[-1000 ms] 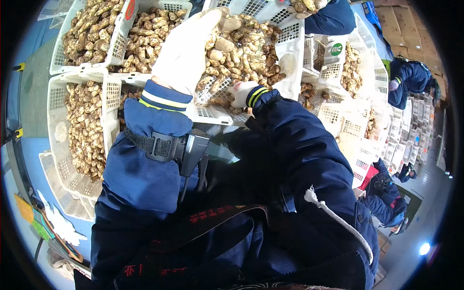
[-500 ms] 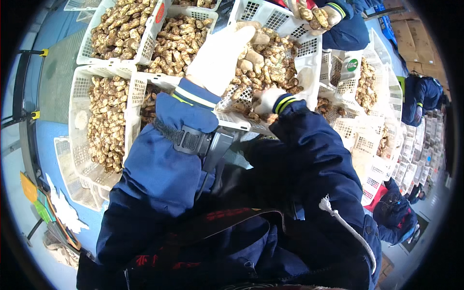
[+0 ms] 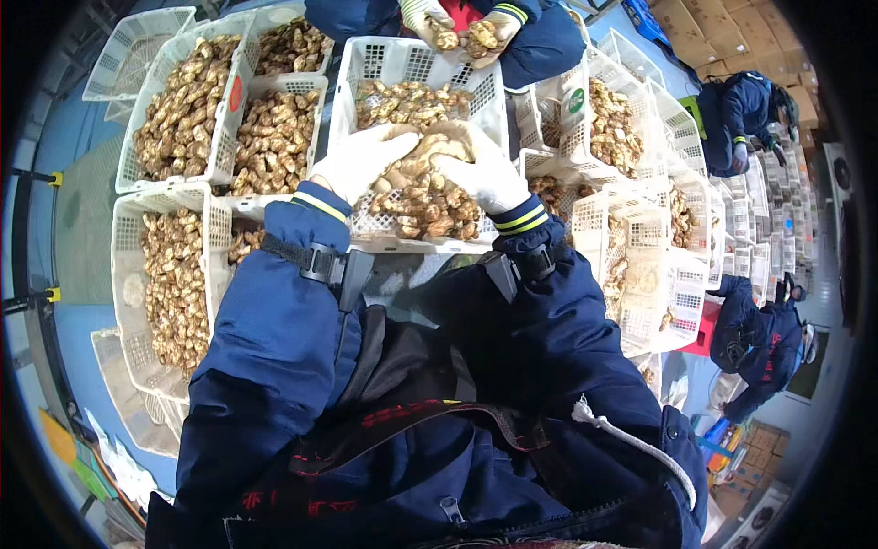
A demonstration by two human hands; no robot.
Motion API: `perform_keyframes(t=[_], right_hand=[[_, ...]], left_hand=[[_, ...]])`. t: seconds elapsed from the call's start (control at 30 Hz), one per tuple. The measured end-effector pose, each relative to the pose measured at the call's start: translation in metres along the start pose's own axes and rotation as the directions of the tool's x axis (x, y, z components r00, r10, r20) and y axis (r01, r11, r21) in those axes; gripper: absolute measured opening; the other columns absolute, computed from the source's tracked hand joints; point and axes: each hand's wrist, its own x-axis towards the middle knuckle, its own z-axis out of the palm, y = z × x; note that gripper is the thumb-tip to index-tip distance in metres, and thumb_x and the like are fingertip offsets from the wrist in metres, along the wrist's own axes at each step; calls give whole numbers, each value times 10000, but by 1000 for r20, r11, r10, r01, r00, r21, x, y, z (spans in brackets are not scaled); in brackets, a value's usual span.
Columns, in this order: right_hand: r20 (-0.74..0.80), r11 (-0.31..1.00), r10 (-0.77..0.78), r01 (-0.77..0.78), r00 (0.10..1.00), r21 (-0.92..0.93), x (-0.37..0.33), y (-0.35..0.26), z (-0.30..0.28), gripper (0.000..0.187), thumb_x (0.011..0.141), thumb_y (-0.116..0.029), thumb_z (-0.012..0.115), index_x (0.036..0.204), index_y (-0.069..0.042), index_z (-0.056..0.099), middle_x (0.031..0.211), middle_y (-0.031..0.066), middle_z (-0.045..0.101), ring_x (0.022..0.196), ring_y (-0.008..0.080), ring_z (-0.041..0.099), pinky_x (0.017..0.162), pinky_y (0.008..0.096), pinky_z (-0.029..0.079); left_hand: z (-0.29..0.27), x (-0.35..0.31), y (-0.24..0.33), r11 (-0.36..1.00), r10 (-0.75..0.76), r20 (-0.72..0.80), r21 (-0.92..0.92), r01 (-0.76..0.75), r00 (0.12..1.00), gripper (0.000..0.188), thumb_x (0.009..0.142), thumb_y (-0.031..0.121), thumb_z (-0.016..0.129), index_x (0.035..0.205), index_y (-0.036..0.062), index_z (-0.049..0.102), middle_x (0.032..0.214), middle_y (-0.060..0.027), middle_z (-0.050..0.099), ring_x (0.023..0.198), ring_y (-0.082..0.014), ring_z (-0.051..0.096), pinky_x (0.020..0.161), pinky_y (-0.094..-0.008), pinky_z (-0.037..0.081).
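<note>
My left hand [image 3: 368,161], in a white glove, reaches over a white slatted crate [image 3: 346,96] of brown-and-cream mushrooms. Its fingers curl round a mushroom [image 3: 408,168] toward the crate's middle. Facing it, my right hand [image 3: 487,172] is also closed, its thumb bent toward the same spot; its brown-stained fingers blend with the mushrooms. The two hands nearly meet, so part of what they grip is hidden. Loose mushrooms [image 3: 437,212] lie just below them, and another heap [image 3: 413,102] sits at the far end of the crate.
Across the crate, another person's gloved hands [image 3: 465,38] hold mushrooms. Filled crates [image 3: 169,284] stand at the left, with more stacked crates [image 3: 631,229] at the right. Co-workers [image 3: 745,114] are farther right, near cardboard boxes [image 3: 700,32].
My right hand has lifted from the crate's near edge to its middle, opposite my left. The view has shifted, showing more of the right side and the other person's two hands.
</note>
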Motion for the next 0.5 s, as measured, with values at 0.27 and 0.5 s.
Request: perform_keyframes(t=[0.27, 0.5], right_hand=[[59, 978, 179, -184, 982, 99, -3, -3, -20, 385, 976, -288, 520, 1242, -12, 550, 1131, 108, 629, 977, 165, 608, 825, 296, 488], [103, 442, 312, -240, 945, 864, 0, 10, -25, 526, 958, -182, 555, 1421, -32, 356, 1341, 136, 511, 1153, 250, 571, 923, 317, 473]], left_hand=[[16, 21, -12, 997, 18, 68, 70, -22, 998, 542, 913, 256, 646, 1364, 27, 451, 960, 17, 610, 680, -34, 568, 543, -168, 443], [14, 24, -2, 998, -15, -40, -66, 12, 999, 344, 957, 341, 568, 1133, 47, 599, 926, 26, 605, 635, -27, 546, 513, -163, 410]])
